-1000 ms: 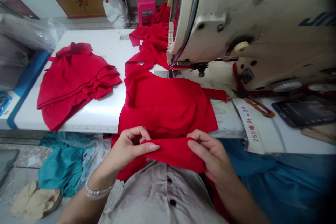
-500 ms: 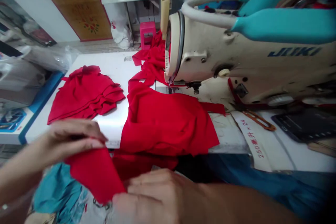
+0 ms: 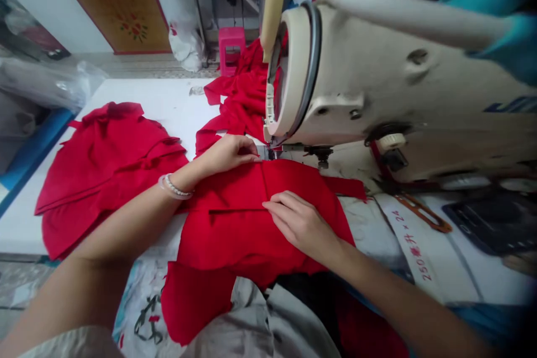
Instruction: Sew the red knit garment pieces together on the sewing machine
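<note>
A long red fabric piece [image 3: 230,187] lies flat over a larger red fabric panel [image 3: 226,240] beside the sewing machine [image 3: 335,89]. At the upper corner of the piece, close to the presser foot [image 3: 273,152], my left hand [image 3: 235,154] is closed with thumb and fingertips pinched on it. My right hand [image 3: 300,224] has its fingertips together at the piece's lower right corner, gripping its edge. The larger panel reaches under the machine's needle area and hangs over the table's front edge.
A stack of red cut pieces [image 3: 109,162] lies left on the white table [image 3: 159,92]. More red fabric [image 3: 239,106] is heaped behind the needle. Orange-handled thread snips [image 3: 423,212] and a black phone-like device [image 3: 486,221] lie to the right. A pink stool [image 3: 231,47] stands beyond.
Both hands have moved from in front of the table up onto the red panel, bringing the smaller red piece with them and laying it flat near the needle. The view has shifted closer to the machine.
</note>
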`<act>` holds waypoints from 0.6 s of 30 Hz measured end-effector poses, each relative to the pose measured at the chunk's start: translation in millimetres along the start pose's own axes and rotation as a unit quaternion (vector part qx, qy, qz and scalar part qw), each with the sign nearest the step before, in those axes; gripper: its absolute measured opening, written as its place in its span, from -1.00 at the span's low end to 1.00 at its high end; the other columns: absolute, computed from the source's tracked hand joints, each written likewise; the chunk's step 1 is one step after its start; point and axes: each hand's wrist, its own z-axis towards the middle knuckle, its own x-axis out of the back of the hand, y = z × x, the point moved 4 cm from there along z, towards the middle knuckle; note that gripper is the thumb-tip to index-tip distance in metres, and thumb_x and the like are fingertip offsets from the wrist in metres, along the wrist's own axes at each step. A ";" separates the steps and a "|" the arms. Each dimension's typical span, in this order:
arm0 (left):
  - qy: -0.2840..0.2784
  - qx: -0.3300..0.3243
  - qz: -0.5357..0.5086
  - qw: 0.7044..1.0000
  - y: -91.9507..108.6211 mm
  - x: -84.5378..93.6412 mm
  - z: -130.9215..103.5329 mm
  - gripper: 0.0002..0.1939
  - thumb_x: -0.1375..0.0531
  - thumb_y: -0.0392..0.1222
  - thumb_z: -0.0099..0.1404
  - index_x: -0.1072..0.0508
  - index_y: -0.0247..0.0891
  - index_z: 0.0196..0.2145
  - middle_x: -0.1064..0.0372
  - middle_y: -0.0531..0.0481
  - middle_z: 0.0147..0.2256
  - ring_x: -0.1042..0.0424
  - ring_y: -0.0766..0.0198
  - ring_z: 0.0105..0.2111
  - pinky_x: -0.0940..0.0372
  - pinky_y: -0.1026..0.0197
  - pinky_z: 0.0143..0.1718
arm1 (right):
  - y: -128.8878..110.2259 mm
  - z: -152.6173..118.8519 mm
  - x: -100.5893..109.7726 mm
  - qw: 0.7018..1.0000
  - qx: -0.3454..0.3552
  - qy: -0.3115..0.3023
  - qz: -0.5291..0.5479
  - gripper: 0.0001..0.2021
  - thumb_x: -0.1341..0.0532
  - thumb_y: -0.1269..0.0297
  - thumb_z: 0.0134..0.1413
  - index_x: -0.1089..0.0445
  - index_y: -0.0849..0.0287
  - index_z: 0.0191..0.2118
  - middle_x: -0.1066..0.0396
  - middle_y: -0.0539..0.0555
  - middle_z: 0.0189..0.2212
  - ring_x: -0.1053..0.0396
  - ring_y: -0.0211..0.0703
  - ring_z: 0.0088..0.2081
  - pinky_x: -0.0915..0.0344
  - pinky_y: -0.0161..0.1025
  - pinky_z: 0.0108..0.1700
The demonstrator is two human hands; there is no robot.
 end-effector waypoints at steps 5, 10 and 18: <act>-0.025 -0.008 -0.014 1.000 3.0 13.2 -6.0 -0.82 -0.31 -0.15 0.27 -0.55 -0.36 -0.34 -0.50 0.00 -0.44 -0.37 0.35 -0.47 -0.18 0.34 -0.38 | -1.0 2.9 3.6 0.999 0.008 0.013 0.041 -0.81 -0.11 0.51 0.31 -0.48 0.26 -0.16 -0.47 0.15 -0.29 -0.39 -0.15 -0.26 -0.40 -0.22 -0.15; -0.019 -0.028 0.045 0.998 5.9 13.2 -1.1 -0.83 -0.31 -0.16 0.29 -0.55 -0.35 -0.31 -0.50 -0.06 -0.36 -0.41 0.29 -0.38 -0.21 0.29 -0.31 | -4.0 8.1 2.2 1.000 0.016 0.006 0.018 -0.78 -0.10 0.47 0.34 -0.52 0.24 -0.17 -0.47 0.13 -0.34 -0.36 -0.19 -0.31 -0.37 -0.25 -0.22; -0.101 -0.111 0.063 0.987 65.7 2.3 -84.4 -0.74 -0.10 -0.25 0.39 -0.51 -0.29 -0.04 -0.44 -0.19 -0.11 -0.44 0.17 -0.14 -0.33 0.21 -0.10 | 4.0 5.9 2.1 0.995 -0.023 -0.029 0.095 -0.77 -0.12 0.47 0.30 -0.53 0.21 -0.11 -0.45 0.14 -0.29 -0.41 -0.16 -0.24 -0.42 -0.22 -0.19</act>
